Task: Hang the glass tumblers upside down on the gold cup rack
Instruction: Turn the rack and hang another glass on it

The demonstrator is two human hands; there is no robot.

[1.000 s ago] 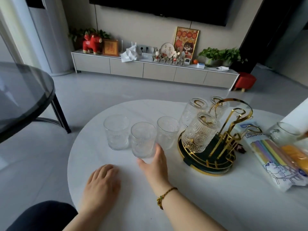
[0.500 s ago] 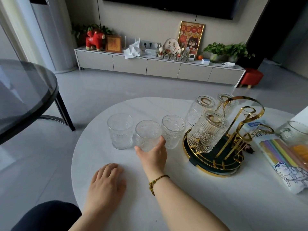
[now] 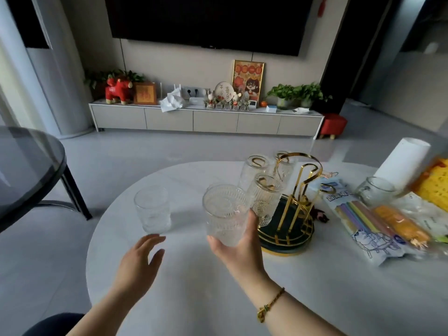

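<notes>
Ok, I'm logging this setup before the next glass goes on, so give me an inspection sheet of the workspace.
Surface: white round table, bare in front.
Job's things: gold cup rack holds three inverted tumblers; held tumbler upright, lifted; loose tumbler stands on the table, another partly hidden behind the held one.
Clutter: straw packet, glass mug, white roll, yellow packaging.
Hands: right hand grips the held tumbler; left hand open, empty.
Cables: nothing seen.
Surroundings: dark glass table, TV cabinet.

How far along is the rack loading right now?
Done: three tumblers hang inverted on the gold rack. In hand: the right hand holds a tumbler upright above the table, not yet flipped. Left: the tumbler near the open left hand; another seems partly hidden behind.
</notes>
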